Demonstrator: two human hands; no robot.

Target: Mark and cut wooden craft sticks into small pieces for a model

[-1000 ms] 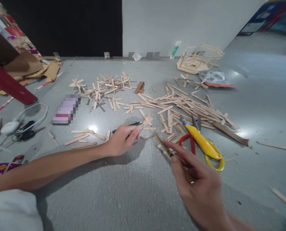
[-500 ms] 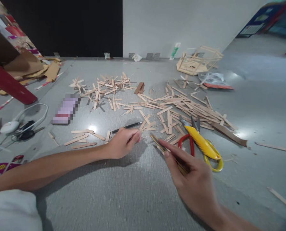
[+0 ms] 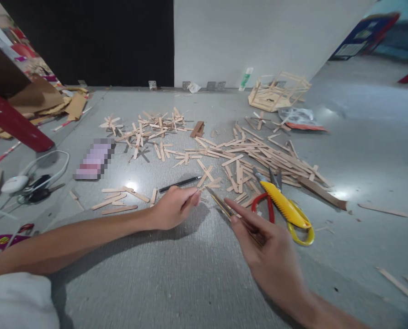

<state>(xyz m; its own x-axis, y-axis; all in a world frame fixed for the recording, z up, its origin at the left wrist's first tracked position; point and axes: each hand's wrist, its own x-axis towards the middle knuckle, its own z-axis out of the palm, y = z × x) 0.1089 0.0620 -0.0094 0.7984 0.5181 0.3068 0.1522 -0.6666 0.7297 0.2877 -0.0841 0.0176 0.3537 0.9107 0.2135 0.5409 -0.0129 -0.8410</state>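
My left hand (image 3: 175, 206) is closed in a pinch near the middle, on a small pale piece of wood (image 3: 202, 188) whose tip pokes out past the fingertips. My right hand (image 3: 271, 249) grips a slim gold-coloured cutter (image 3: 221, 202), its thumb and index finger along the sides. The cutter's thin tip points up and left, close to the left fingertips; whether it touches the small piece I cannot tell. Crossed wooden sticks (image 3: 208, 172) lie just beyond. A black pen (image 3: 179, 183) rests behind my left hand.
Right of centre lie yellow-handled scissors (image 3: 302, 228), a yellow-handled saw (image 3: 282, 203) and a red-handled tool (image 3: 271, 208). Piled sticks (image 3: 269, 153) spread behind. A stick frame (image 3: 276, 96) stands at the back. A phone (image 3: 96, 157) and cables (image 3: 65, 157) are at left.
The cutter in my right hand has moved left and slightly up, its tip now close to the left fingertips. My left hand stays nearly in place. The view has shifted slightly.
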